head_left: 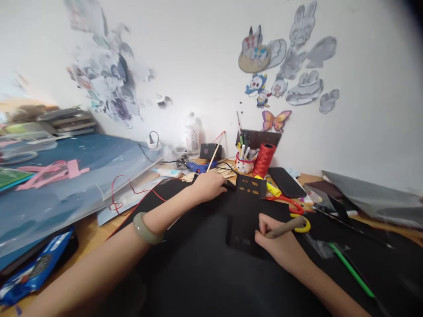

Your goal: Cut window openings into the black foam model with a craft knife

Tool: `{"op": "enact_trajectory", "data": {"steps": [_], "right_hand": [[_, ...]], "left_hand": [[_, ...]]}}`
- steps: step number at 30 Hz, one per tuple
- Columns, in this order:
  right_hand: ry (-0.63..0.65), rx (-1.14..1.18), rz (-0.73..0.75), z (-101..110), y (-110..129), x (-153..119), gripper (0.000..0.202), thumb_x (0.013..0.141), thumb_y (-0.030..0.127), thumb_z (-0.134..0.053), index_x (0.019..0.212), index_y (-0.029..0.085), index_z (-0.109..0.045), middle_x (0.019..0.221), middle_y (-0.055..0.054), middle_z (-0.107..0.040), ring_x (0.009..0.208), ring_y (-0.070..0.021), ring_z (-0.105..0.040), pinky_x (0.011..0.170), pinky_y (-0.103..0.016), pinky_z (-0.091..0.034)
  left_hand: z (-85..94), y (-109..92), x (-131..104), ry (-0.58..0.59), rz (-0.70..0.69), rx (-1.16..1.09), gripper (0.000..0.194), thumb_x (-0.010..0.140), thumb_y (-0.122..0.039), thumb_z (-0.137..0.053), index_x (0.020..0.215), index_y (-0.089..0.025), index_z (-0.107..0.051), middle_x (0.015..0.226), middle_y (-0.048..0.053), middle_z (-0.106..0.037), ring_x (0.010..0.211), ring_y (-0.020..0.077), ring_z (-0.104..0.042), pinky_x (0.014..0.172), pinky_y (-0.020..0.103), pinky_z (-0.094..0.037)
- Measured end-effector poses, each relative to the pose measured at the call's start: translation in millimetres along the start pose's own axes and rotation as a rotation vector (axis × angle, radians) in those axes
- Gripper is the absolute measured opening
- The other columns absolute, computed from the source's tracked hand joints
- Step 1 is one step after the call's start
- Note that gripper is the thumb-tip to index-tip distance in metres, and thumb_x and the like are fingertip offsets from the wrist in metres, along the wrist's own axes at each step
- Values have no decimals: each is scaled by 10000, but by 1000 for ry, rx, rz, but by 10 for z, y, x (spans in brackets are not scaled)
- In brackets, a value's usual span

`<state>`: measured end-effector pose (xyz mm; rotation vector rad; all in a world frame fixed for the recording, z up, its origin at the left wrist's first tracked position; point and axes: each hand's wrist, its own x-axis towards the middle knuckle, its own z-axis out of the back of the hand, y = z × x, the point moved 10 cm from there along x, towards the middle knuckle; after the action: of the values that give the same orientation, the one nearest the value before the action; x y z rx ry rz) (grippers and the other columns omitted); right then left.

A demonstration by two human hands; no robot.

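Note:
My right hand (276,242) is closed around a slim, brownish pen-like tool (287,226). Its tip is hidden by my fingers. Under and beside that hand lies a black card strip (243,211) with small cut-outs near its far end. My left hand (209,186) reaches to the back of the black work surface (191,264), fingers bent together beside a small dark piece (230,185). Whatever those fingers hold is hidden. Just behind the left hand are wooden sticks (189,177) and a blue tool (198,167).
Red-and-yellow-handled scissors (302,223), a yellow tube (272,188) and a phone (287,182) lie right. A red thread spool (264,160) stands beside a pen cup (244,164). A green stick (352,269) lies front right, a blue packet (38,266) at left.

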<state>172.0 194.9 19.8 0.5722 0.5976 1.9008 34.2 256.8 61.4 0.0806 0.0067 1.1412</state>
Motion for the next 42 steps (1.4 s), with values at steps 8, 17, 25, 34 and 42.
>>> {"op": "enact_trajectory", "data": {"steps": [8, 17, 25, 34, 42], "right_hand": [[-2, 24, 6, -23, -22, 26, 214, 652, 173, -439, 544, 209, -257, 501, 58, -304, 498, -100, -344, 481, -232, -260], [84, 121, 14, -54, -4, 91, 209, 617, 152, -478, 547, 199, -287, 504, 72, -289, 495, -83, -299, 461, -225, -226], [54, 138, 9, -65, -48, 74, 211, 615, 128, -470, 537, 197, -286, 503, 68, -312, 500, -83, -303, 468, -228, -237], [120, 179, 47, -163, -4, 125, 241, 654, 122, -460, 546, 198, -258, 514, 68, -285, 498, -78, -290, 463, -224, -240], [193, 209, 104, -164, 23, 111, 248, 665, 103, -465, 557, 196, -261, 535, 68, -289, 509, -73, -295, 471, -219, -249]], "left_hand": [[-84, 61, -415, 354, -1, 113, 291, 864, -306, -493, 1107, -145, -495, 1098, 80, -519, 938, 188, -542, 789, 380, -475], [160, -349, -595, 177, -120, 90, 187, 869, -132, -429, 921, -69, -597, 947, 179, -591, 932, 274, -557, 757, 422, -453], [-140, -1147, -592, 21, -626, -266, 195, 860, -258, -499, 1016, -223, -609, 1114, -11, -568, 1041, 120, -490, 857, 190, -405], [-184, -1026, -591, -45, -650, -417, 191, 869, -270, -479, 973, -236, -635, 1036, 1, -581, 991, 133, -498, 805, 209, -423], [-158, -1054, -616, -60, -656, -408, 219, 894, -240, -419, 928, -225, -635, 1014, 12, -579, 982, 141, -496, 782, 217, -423]]}}
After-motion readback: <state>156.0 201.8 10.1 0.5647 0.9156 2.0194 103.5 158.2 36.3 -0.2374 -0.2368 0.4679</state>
